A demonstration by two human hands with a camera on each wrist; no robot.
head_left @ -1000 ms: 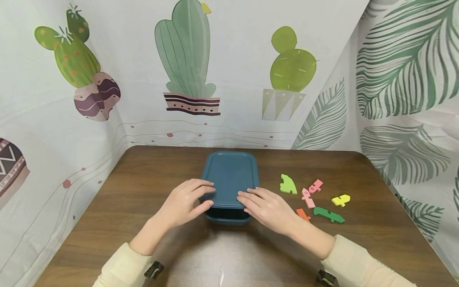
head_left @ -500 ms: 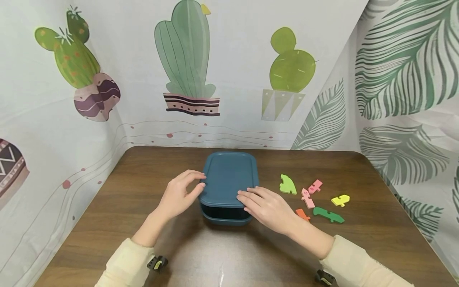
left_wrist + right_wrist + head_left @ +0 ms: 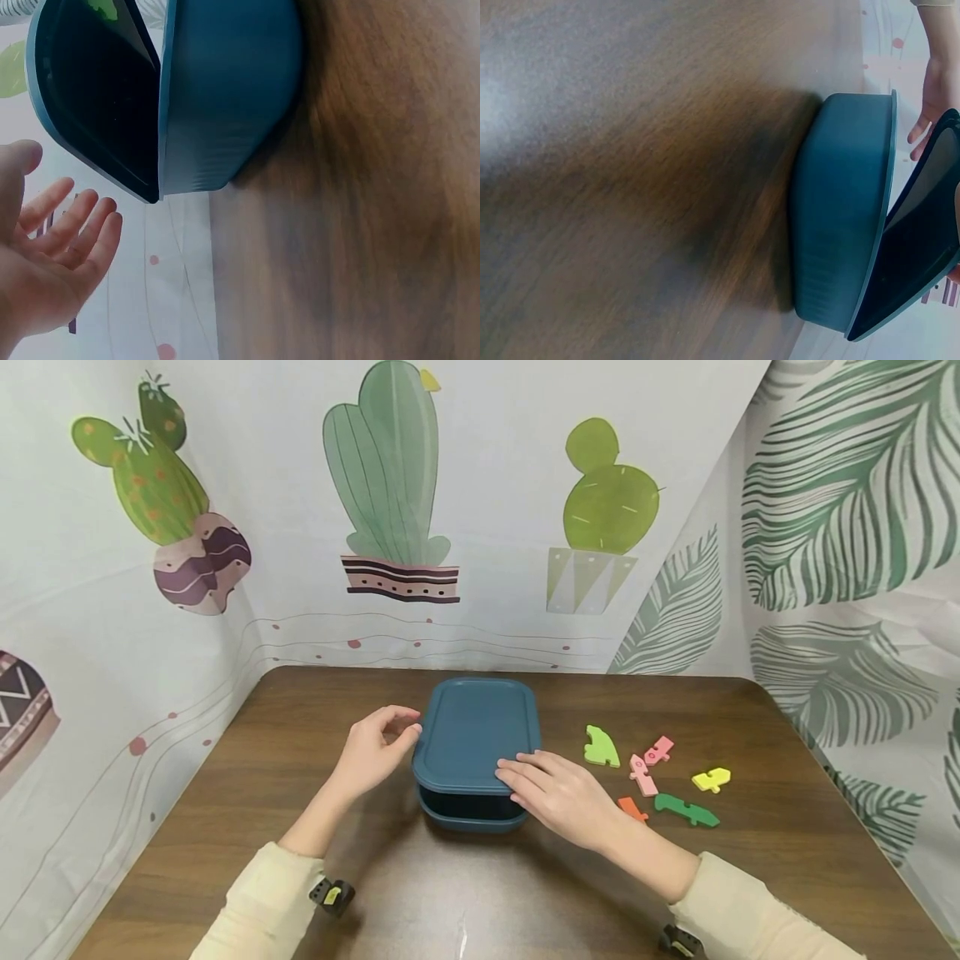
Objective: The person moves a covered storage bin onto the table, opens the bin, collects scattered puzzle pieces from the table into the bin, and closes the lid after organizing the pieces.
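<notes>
A blue plastic box (image 3: pixel 472 823) stands in the middle of the table, and its matching blue lid (image 3: pixel 480 727) leans over it. The lid's near end is raised, leaving a dark gap above the box's front rim; its far end is down on the box. My right hand (image 3: pixel 558 793) holds the lid at its near right corner, fingers on top; the right wrist view shows a bit of the thumb at the underside. Beside the lid's left edge is my left hand (image 3: pixel 375 747), fingers loosely bent, holding nothing. In the left wrist view this hand (image 3: pixel 64 255) is apart from the lid.
Right of the box lie flat notched puzzle pieces: a light green piece (image 3: pixel 602 747), two pink pieces (image 3: pixel 642 775), a yellow piece (image 3: pixel 712 779), a dark green piece (image 3: pixel 687 810) and an orange piece (image 3: pixel 632 808). A printed cloth (image 3: pixel 495 527) hangs behind the table.
My left hand has come off the lid's near left part and moved left and away from me. The right hand stays at its corner, and the lid's near end is still raised.
</notes>
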